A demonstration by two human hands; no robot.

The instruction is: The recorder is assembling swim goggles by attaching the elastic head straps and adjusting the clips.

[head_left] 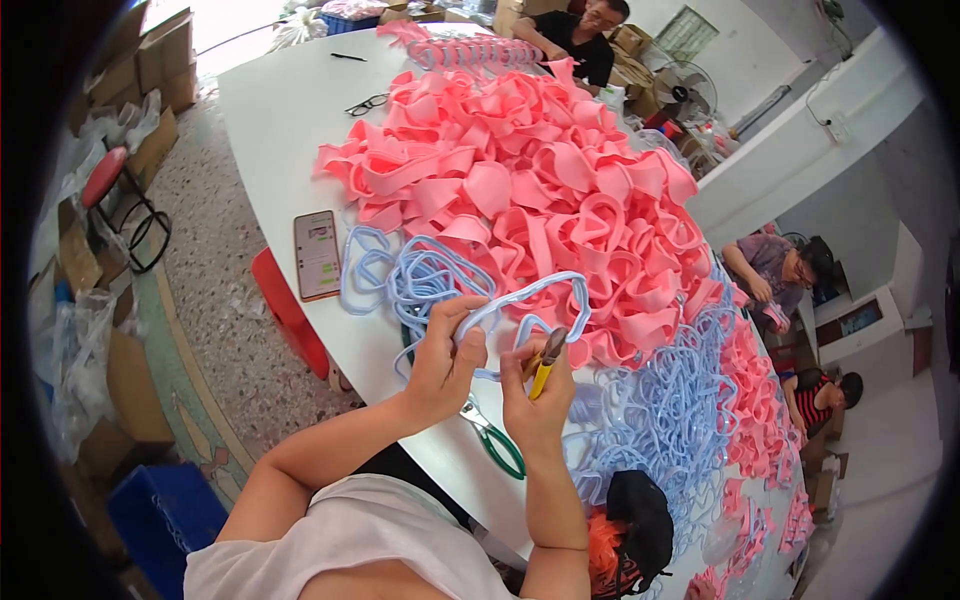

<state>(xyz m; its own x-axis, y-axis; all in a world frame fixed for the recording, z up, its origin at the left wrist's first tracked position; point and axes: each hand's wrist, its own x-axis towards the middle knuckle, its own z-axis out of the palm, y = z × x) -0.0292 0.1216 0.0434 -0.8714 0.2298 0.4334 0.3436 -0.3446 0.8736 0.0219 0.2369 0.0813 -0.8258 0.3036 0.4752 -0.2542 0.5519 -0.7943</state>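
My left hand (445, 358) is closed, pinching a loop of light blue cord (530, 290) between thumb and fingers over the near edge of the table. Close beside it, my right hand (538, 400) grips a small yellow-handled cutting tool (545, 370), its dark metal jaws pointing up by the cord. Whether the jaws touch the cord, I cannot tell. Beyond my left hand lies a coiled bundle of blue cord (430, 270). Below and between my hands rests a pair of green-handled pliers (493, 440).
A big heap of pink strips (540, 190) covers the white table (270, 130). Tangled blue cords (660, 400) lie to the right, near a black bag (640, 520). A phone (317, 255) and glasses (368, 104) lie left. Co-workers sit at the far (580, 40) and right (780, 275) sides.
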